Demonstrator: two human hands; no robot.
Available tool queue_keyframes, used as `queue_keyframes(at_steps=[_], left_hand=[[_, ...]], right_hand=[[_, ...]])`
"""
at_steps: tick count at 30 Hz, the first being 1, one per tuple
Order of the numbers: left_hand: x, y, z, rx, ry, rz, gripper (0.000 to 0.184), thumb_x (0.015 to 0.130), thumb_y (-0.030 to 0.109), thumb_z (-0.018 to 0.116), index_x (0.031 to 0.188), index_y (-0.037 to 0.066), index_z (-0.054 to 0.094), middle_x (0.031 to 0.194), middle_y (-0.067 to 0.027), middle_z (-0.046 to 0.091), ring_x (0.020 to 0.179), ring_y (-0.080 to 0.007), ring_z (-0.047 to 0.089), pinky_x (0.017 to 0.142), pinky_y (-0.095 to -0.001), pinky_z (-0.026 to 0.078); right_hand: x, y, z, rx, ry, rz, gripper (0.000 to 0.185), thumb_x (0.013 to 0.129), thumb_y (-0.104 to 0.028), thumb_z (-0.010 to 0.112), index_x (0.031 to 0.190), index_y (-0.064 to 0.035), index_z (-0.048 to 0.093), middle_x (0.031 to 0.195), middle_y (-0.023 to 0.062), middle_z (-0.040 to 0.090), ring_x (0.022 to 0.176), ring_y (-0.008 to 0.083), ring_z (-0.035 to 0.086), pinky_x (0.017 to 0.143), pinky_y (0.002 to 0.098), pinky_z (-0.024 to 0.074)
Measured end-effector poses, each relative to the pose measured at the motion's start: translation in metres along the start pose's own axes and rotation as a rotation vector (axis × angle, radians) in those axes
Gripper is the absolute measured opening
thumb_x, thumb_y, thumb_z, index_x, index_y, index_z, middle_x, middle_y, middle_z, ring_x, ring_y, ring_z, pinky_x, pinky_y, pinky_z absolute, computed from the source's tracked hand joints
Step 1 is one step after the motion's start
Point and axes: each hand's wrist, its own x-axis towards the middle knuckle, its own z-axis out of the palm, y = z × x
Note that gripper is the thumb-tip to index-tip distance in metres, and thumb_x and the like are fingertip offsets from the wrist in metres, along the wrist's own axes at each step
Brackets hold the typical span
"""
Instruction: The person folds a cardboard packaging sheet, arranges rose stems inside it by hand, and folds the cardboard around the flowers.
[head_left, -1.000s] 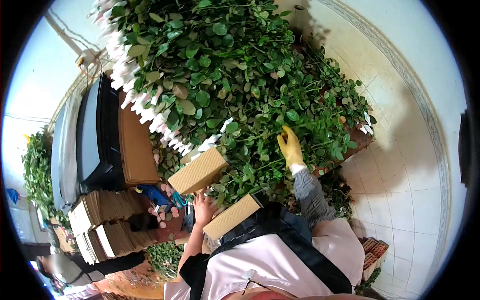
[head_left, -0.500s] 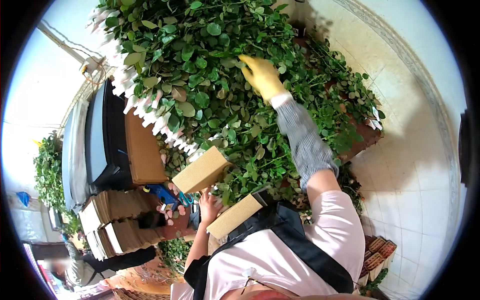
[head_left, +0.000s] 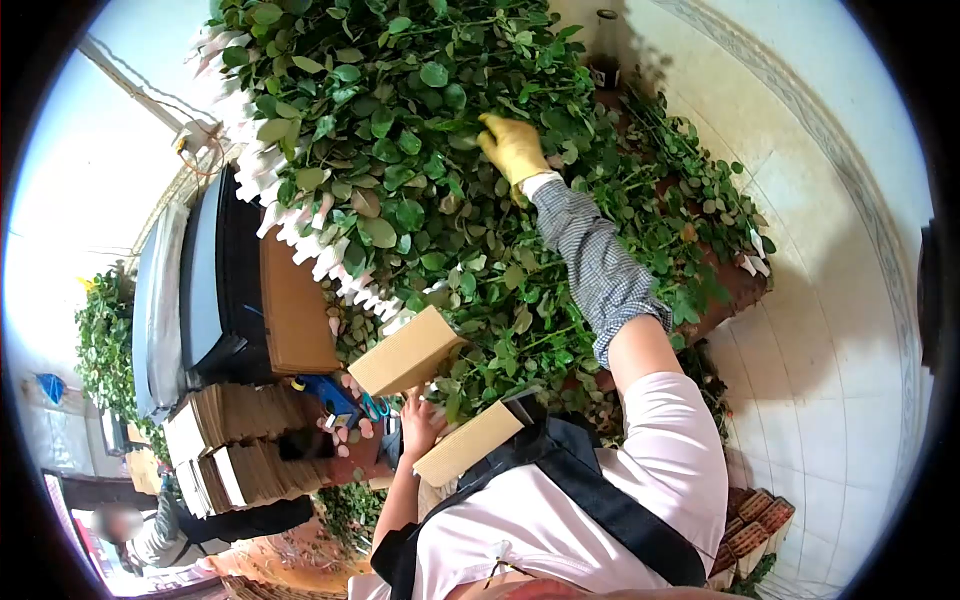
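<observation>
My right hand (head_left: 514, 152), in a yellow glove, reaches into a large heap of leafy green stems (head_left: 400, 130). Its fingers are curled together among the leaves; what is between them is hidden. My bare left hand (head_left: 420, 424) is low in the view, between an upper piece of corrugated cardboard (head_left: 405, 352) and a lower piece of corrugated cardboard (head_left: 470, 442). Its visible fingers are stretched out and apart beside the leaves, partly covered by the upper cardboard. White-wrapped flower heads (head_left: 330, 262) line the left side of the heap.
Stacked flat cardboard (head_left: 235, 440) lies at the left, below black and brown panels (head_left: 228, 285). A blue tool (head_left: 330, 395) and light-blue scissors (head_left: 375, 407) lie near my left hand. A dark bottle (head_left: 605, 60) stands behind the heap. Another person (head_left: 165, 530) is at the lower left.
The view has shifted slightly, so the heap and panels sit lower. My right hand has gone slightly farther into the leaves. My left hand stays between the cardboard pieces.
</observation>
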Motion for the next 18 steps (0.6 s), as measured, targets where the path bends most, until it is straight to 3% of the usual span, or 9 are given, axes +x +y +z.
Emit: queue_keyframes(at_steps=[3, 5, 7, 8, 11, 14, 16, 17, 18], left_hand=[[0.000, 0.003, -0.003, -0.006, 0.002, 0.004, 0.035, 0.069, 0.020, 0.078, 0.092, 0.002, 0.059, 0.143, -0.0209, 0.044, 0.123, -0.0420, 0.046, 0.102, -0.0513, 0.038], [-0.002, 0.003, 0.000, -0.005, 0.001, -0.009, 0.036, 0.068, 0.020, 0.079, 0.093, 0.002, 0.059, 0.143, -0.0208, 0.043, 0.123, -0.0418, 0.046, 0.102, -0.0512, 0.038], [-0.001, -0.004, 0.002, 0.006, -0.021, -0.008, 0.037, 0.067, 0.019, 0.079, 0.094, 0.003, 0.059, 0.144, -0.0204, 0.042, 0.125, -0.0411, 0.045, 0.103, -0.0510, 0.037], [0.001, 0.000, -0.002, 0.022, -0.035, -0.005, 0.038, 0.067, 0.019, 0.080, 0.094, 0.003, 0.059, 0.145, -0.0204, 0.042, 0.126, -0.0411, 0.045, 0.103, -0.0511, 0.037], [0.000, 0.004, -0.005, 0.026, -0.054, -0.018, 0.039, 0.066, 0.019, 0.080, 0.094, 0.003, 0.058, 0.146, -0.0204, 0.040, 0.126, -0.0411, 0.044, 0.104, -0.0519, 0.036], [0.003, 0.010, -0.010, 0.030, -0.044, -0.015, 0.038, 0.068, 0.020, 0.080, 0.094, 0.002, 0.058, 0.146, -0.0210, 0.041, 0.125, -0.0416, 0.045, 0.103, -0.0526, 0.036], [0.003, 0.010, -0.009, -0.006, -0.031, -0.007, 0.036, 0.068, 0.020, 0.080, 0.091, 0.002, 0.058, 0.146, -0.0204, 0.041, 0.123, -0.0418, 0.046, 0.102, -0.0525, 0.037], [0.003, 0.008, -0.008, -0.013, -0.030, -0.014, 0.035, 0.068, 0.020, 0.080, 0.090, 0.002, 0.058, 0.146, -0.0200, 0.041, 0.122, -0.0419, 0.046, 0.102, -0.0525, 0.037], [0.003, 0.008, -0.008, -0.035, -0.041, -0.035, 0.034, 0.068, 0.019, 0.080, 0.088, 0.002, 0.059, 0.147, -0.0191, 0.041, 0.123, -0.0413, 0.046, 0.102, -0.0523, 0.037]], right_hand=[[0.019, 0.017, -0.026, -0.085, 0.350, 0.062, 0.023, 0.086, -0.018, 0.067, 0.105, -0.0067, 0.068, 0.077, 0.0122, 0.068, 0.075, 0.0284, 0.066, 0.069, 0.0414, 0.0529], [0.030, 0.037, -0.031, 0.000, 0.325, 0.236, 0.025, 0.085, -0.015, 0.067, 0.108, -0.0065, 0.068, 0.078, 0.0125, 0.068, 0.074, 0.0275, 0.066, 0.068, 0.0414, 0.0517], [0.047, 0.069, -0.019, -0.230, 0.324, 0.207, 0.028, 0.085, -0.012, 0.066, 0.113, -0.0085, 0.067, 0.079, 0.0109, 0.070, 0.080, 0.0276, 0.067, 0.077, 0.0429, 0.0513], [0.059, 0.079, -0.020, -0.341, 0.172, 0.219, 0.041, 0.080, -0.010, 0.071, 0.120, -0.0107, 0.064, 0.093, 0.0125, 0.071, 0.094, 0.0278, 0.067, 0.091, 0.0433, 0.0487], [0.079, 0.098, -0.033, -0.529, -0.345, 0.231, 0.037, 0.082, -0.007, 0.061, 0.119, -0.0097, 0.064, 0.122, 0.0161, 0.065, 0.113, 0.0331, 0.061, 0.094, 0.0414, 0.0495], [0.087, 0.117, -0.028, -0.601, -0.539, 0.221, 0.039, 0.077, -0.012, 0.070, 0.115, -0.0084, 0.064, 0.118, 0.0145, 0.066, 0.109, 0.0320, 0.063, 0.088, 0.0423, 0.0527], [0.070, 0.089, -0.061, -0.675, -0.529, 0.101, 0.045, 0.063, -0.016, 0.081, 0.105, -0.0080, 0.068, 0.103, 0.0116, 0.071, 0.100, 0.0297, 0.067, 0.085, 0.0386, 0.0539], [0.062, 0.067, -0.081, -0.712, -0.604, 0.137, 0.060, 0.049, -0.022, 0.093, 0.102, -0.0083, 0.068, 0.101, 0.0098, 0.072, 0.097, 0.0276, 0.068, 0.086, 0.0348, 0.0542], [0.046, 0.087, -0.077, -0.675, -0.537, 0.086, 0.057, 0.048, -0.020, 0.093, 0.098, -0.0068, 0.069, 0.097, 0.0110, 0.072, 0.095, 0.0280, 0.069, 0.084, 0.0354, 0.0547]])
